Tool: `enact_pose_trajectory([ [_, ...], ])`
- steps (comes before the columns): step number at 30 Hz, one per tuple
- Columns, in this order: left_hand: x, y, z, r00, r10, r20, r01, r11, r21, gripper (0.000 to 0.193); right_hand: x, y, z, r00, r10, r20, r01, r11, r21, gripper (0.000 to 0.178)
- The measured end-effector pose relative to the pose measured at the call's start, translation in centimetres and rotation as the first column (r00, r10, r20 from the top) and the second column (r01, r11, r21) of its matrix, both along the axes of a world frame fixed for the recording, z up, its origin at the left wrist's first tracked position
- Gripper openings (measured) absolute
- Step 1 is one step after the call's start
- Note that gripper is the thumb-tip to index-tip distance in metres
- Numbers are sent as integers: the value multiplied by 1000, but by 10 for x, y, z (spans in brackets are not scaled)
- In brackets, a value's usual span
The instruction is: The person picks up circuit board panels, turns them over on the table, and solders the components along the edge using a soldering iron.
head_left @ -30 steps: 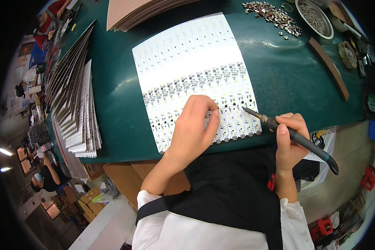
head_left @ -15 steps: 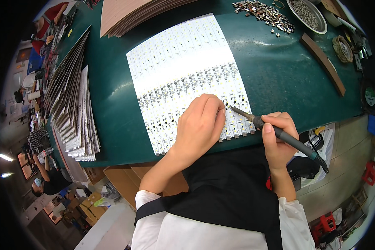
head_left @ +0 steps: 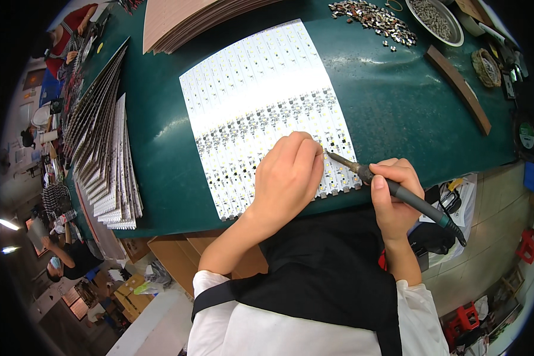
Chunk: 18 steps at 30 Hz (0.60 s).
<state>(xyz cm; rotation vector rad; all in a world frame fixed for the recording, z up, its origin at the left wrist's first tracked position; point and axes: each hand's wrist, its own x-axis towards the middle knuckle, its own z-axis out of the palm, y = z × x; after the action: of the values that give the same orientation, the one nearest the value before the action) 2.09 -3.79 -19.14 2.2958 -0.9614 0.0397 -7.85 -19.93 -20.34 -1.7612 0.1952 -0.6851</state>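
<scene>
White rectangular circuit-board panel, divided into narrow parallel strips dotted with small yellow and black components, lay slightly curved in view on the dark green surface, in front of the person. The left hand rested over its near part, fingers curled toward the thumb; whether that grip pinched anything could not be told. The right hand had its grip closed around a grey-handled soldering iron, whose slim dark tip pointed left, just beside the left fingertips; contact with the panel could not be made out. A fanned stack of similar white boards stood to the left, and light-brown flat sheets were piled beyond. At the far right lay loose small metallic pieces, near a round metal bowl.
</scene>
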Motion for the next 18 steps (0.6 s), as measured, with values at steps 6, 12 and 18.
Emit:
enact_pose_trajectory([
  [6,2,0,4,1000,-6,-3,6,1000,-8,10,0,-3,3,1000,-16,14,16,998,-61,10],
  [12,-2,-3,12,967,4,-255,-12,1000,-27,10,-4,-12,-1,996,-74,44,72,996,42,10],
  [18,-1,-11,2,978,-20,-205,11,999,-49,13,-4,-10,-2,998,-56,4,56,998,3,11],
])
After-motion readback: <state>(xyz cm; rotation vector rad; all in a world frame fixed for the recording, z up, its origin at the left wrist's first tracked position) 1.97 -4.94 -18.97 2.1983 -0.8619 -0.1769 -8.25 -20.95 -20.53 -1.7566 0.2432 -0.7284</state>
